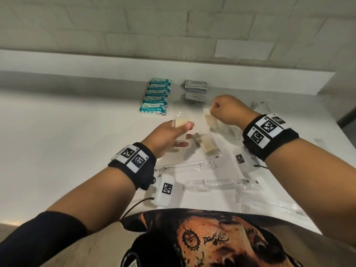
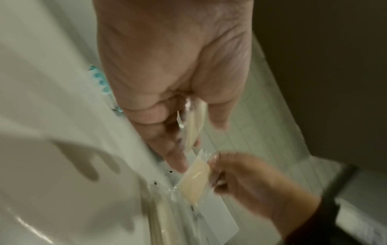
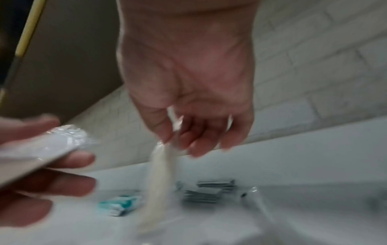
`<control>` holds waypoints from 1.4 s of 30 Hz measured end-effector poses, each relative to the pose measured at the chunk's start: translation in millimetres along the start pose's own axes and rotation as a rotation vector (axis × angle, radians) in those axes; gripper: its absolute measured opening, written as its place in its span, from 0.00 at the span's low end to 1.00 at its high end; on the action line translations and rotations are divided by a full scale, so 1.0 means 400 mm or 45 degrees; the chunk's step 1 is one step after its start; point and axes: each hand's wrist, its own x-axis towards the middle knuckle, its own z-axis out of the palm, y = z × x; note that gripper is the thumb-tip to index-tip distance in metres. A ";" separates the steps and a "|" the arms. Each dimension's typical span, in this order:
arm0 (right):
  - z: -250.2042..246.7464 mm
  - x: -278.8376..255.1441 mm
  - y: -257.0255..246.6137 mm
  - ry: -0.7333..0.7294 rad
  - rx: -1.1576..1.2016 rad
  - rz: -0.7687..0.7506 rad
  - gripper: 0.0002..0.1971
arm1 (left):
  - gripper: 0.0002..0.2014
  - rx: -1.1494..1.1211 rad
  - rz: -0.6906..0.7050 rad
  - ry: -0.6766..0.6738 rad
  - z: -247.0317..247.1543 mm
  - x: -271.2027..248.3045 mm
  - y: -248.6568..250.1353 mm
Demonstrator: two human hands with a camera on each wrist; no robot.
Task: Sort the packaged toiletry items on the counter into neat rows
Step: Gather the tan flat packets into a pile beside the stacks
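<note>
Both hands point(image 1: 167, 135) point(image 1: 229, 110) pinch clear packets point(image 1: 181, 124); labels unreadable.

You are getting dim, even indoor light, with soft shadows lying on the white counter point(image 1: 57, 132). Both wrist views are smearing with motion blur. The head view is staying sharper, though its edges are bending.

I see six teal-and-white wipe packs point(image 1: 156, 96) in a neat overlapping row by the counter's back edge, grey sachets point(image 1: 195, 89) stacked beside them, three cream clear-wrapped sachets (two lifted point(image 1: 46, 125) point(image 1: 209, 120), one flat point(image 1: 207, 145)), long clear-wrapped items point(image 1: 221, 183) loose nearer me
</note>
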 end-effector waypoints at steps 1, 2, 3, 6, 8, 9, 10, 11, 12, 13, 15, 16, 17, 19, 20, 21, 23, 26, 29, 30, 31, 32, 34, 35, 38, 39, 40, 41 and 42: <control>0.002 0.005 0.011 -0.098 -0.031 -0.017 0.07 | 0.23 -0.117 -0.016 0.007 -0.005 0.003 0.002; 0.008 0.009 0.019 -0.220 -0.070 -0.053 0.08 | 0.27 -0.249 -0.040 0.003 -0.010 0.005 0.005; 0.018 0.010 0.024 -0.335 -0.120 -0.075 0.09 | 0.32 -0.374 -0.073 -0.009 -0.014 0.004 0.010; 0.064 0.021 0.037 -0.437 -0.221 -0.048 0.09 | 0.44 -0.618 -0.164 -0.046 -0.029 0.010 0.005; 0.092 0.033 0.049 -0.359 -0.315 -0.019 0.10 | 0.43 -0.703 -0.179 -0.078 -0.031 0.012 -0.001; 0.099 0.036 0.050 -0.299 -0.349 -0.005 0.10 | 0.38 -0.708 -0.174 -0.070 -0.030 0.011 -0.003; 0.102 0.036 0.049 -0.229 -0.318 0.003 0.09 | 0.31 -0.688 -0.168 -0.048 -0.029 0.012 -0.002; 0.101 0.036 0.043 -0.164 -0.216 0.001 0.08 | 0.24 -0.653 -0.159 -0.024 -0.029 0.012 -0.006; 0.097 0.031 0.035 -0.105 -0.045 -0.012 0.07 | 0.18 -0.636 -0.146 -0.006 -0.027 0.014 -0.009; 0.093 0.024 0.022 -0.065 0.151 -0.021 0.06 | 0.16 -0.619 -0.127 0.008 -0.025 0.015 -0.011; 0.084 0.004 -0.015 0.002 0.468 -0.075 0.06 | 0.14 -0.546 -0.085 0.006 -0.019 0.017 -0.013; 0.077 -0.007 -0.033 0.001 0.563 -0.125 0.09 | 0.12 -0.453 -0.067 -0.004 -0.014 0.016 -0.010; 0.071 -0.015 -0.048 -0.036 0.602 -0.190 0.15 | 0.09 -0.320 -0.052 -0.022 -0.011 0.017 -0.007; 0.065 -0.027 -0.071 -0.158 0.534 -0.266 0.21 | 0.07 -0.067 -0.011 -0.056 -0.009 0.025 -0.009; 0.064 -0.028 -0.075 -0.186 0.504 -0.254 0.17 | 0.10 0.001 0.019 -0.036 -0.010 0.029 -0.009; 0.064 -0.029 -0.072 -0.181 0.526 -0.210 0.12 | 0.14 0.002 0.033 0.020 -0.012 0.033 -0.009; 0.063 -0.029 -0.053 -0.151 0.648 -0.121 0.10 | 0.17 -0.119 0.056 0.177 -0.022 0.038 -0.003; 0.070 -0.045 -0.026 -0.254 0.663 -0.063 0.10 | 0.17 -0.188 0.128 0.291 -0.031 0.037 0.006; 0.080 -0.052 -0.023 -0.203 0.723 -0.087 0.18 | 0.19 -0.018 0.194 0.251 -0.019 0.034 0.019; 0.078 -0.052 -0.028 -0.154 0.724 -0.122 0.18 | 0.21 0.030 0.213 0.224 -0.013 0.036 0.023; 0.074 -0.054 -0.031 -0.112 0.678 -0.161 0.15 | 0.22 0.081 0.225 0.201 -0.005 0.038 0.027; 0.068 -0.052 -0.034 -0.080 0.601 -0.207 0.11 | 0.23 0.123 0.238 0.186 0.003 0.037 0.032; 0.050 -0.057 -0.037 -0.037 0.426 -0.280 0.04 | 0.24 0.192 0.251 0.178 0.017 0.040 0.039; 0.043 -0.057 -0.037 -0.011 0.263 -0.302 0.03 | 0.25 0.200 0.251 0.180 0.021 0.040 0.042; 0.025 -0.039 -0.010 0.115 -0.156 -0.221 0.06 | 0.20 0.200 0.216 0.224 0.024 0.045 0.042; 0.014 -0.034 -0.001 0.091 -0.094 -0.140 0.06 | 0.17 0.199 0.188 0.250 0.024 0.048 0.038; 0.010 -0.027 0.009 0.043 -0.015 -0.079 0.07 | 0.14 0.202 0.151 0.275 0.022 0.051 0.031; 0.009 -0.020 0.016 -0.009 0.014 -0.045 0.07 | 0.11 0.218 0.101 0.288 0.024 0.056 0.021; 0.015 -0.014 0.021 -0.059 -0.012 -0.042 0.07 | 0.09 0.251 0.035 0.285 0.028 0.060 0.012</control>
